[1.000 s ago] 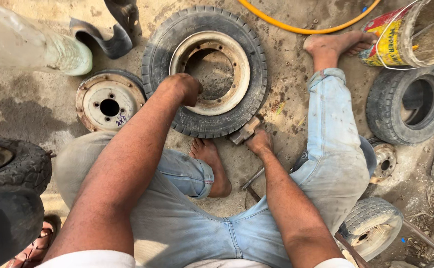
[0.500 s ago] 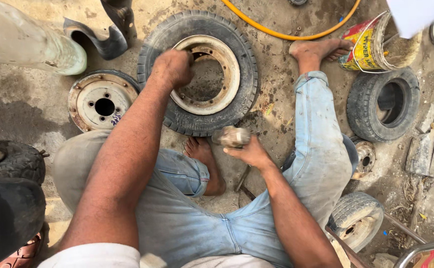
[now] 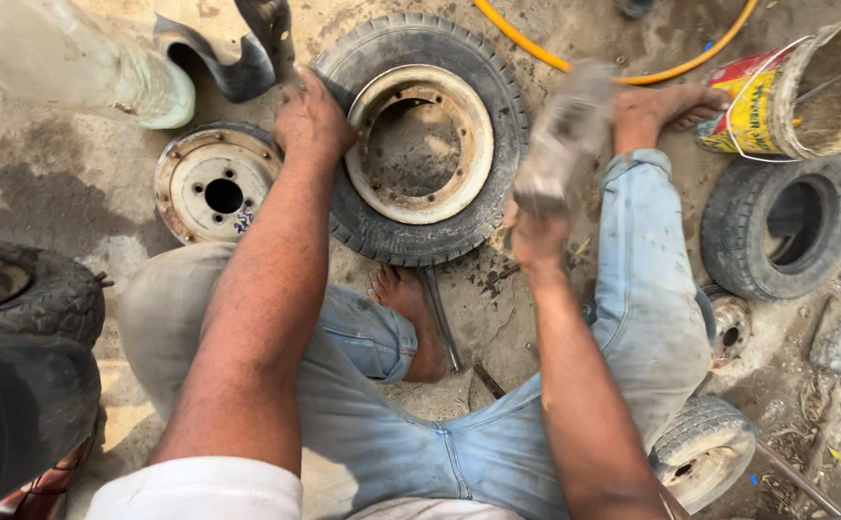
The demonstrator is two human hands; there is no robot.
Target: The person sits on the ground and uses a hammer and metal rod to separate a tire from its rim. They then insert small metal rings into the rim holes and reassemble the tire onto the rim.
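Note:
A black tyre [image 3: 497, 87] on a rusty cream rim [image 3: 418, 144] lies flat on the dirt in front of me. My left hand [image 3: 312, 117] rests on the tyre's left sidewall, fingers curled over it. My right hand [image 3: 536, 236] is raised beside the tyre's right edge, shut on the handle of a hammer [image 3: 563, 135] whose grey head is blurred above the tyre. I sit barefoot in light jeans; one foot [image 3: 411, 308] is tucked under the tyre's near edge and the other [image 3: 666, 104] stretches out to the right.
A bare white rim [image 3: 213, 183] lies left of the tyre. A metal bar [image 3: 439, 323] lies by my tucked foot. A small tyre [image 3: 776, 226], a dirty bucket [image 3: 805, 87] and a yellow hose [image 3: 622, 72] are at the right, another tyre [image 3: 30, 294] at the left.
My right hand has swung the hammer up from low at the tyre's near edge to above its right side. My left hand slid from the rim to the left sidewall.

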